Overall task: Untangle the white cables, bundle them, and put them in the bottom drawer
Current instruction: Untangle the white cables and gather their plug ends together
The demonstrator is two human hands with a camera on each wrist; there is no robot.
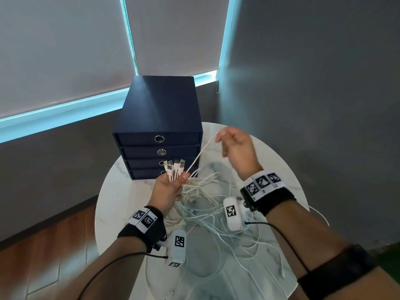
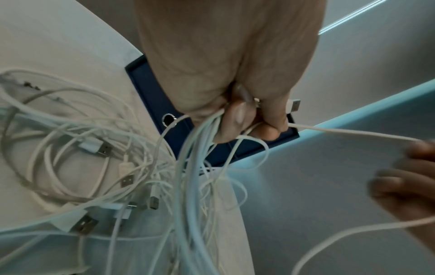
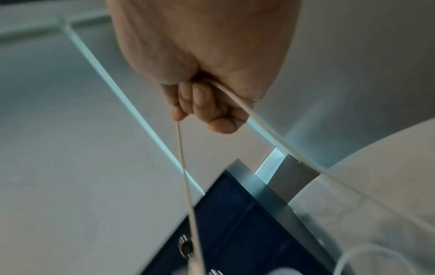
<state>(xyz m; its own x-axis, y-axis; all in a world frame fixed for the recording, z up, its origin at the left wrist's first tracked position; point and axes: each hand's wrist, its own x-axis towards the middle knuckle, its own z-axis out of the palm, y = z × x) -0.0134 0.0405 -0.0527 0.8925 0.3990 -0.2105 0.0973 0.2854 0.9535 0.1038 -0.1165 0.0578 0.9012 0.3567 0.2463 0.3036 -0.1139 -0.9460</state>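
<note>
Cables [image 1: 207, 204] tangled; bottom drawer [image 1: 147, 174] mostly hidden behind left hand [image 1: 168, 189].

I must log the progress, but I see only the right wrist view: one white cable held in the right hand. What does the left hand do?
Observer: The left hand grips a bunch of white cables, with their plugs sticking up above the fist.
Operator: Are other cables loose?
Observer: Yes, a tangle lies on the round table.
Operator: Is any drawer open?
Observer: No, all four fronts of the blue drawer box appear closed.
</note>
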